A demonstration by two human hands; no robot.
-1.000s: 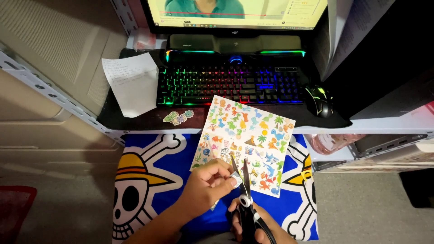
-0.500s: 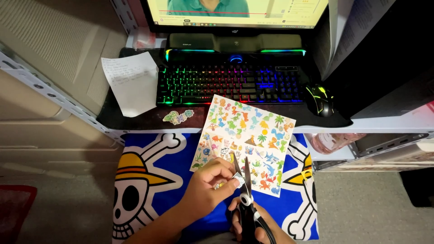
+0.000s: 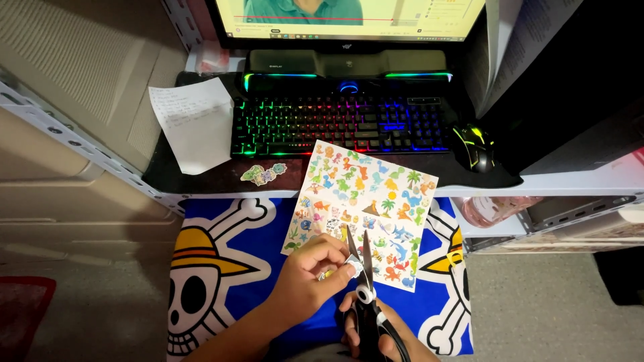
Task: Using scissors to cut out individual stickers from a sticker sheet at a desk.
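Hardly anything is shifting since the earlier frames: the left hand (image 3: 310,276) is still pinching a small cut-out scrap (image 3: 351,267) at the black-handled scissors' (image 3: 365,295) parted blades, the sheet lying where it was.

Lower centre, the right hand (image 3: 376,332) is gripping the scissor handles, fingers through the loops, while the left thumb and fingers are closing on the scrap, just beside the lower edge of the white sticker sheet printed with colourful dinosaurs and sea animals (image 3: 365,209), which is lying tilted across the desk edge at centre frame. A loose cluster of green stickers (image 3: 263,173) is sitting left of it, near a handwritten white paper note (image 3: 194,124) at upper left. Behind, a rainbow-lit black keyboard (image 3: 342,124) and black mouse (image 3: 473,146) are resting on a dark desk (image 3: 201,181) under a monitor (image 3: 349,17). Below, a blue cloth with white skull-and-bones print (image 3: 221,268) is spreading over a grey floor (image 3: 87,302).
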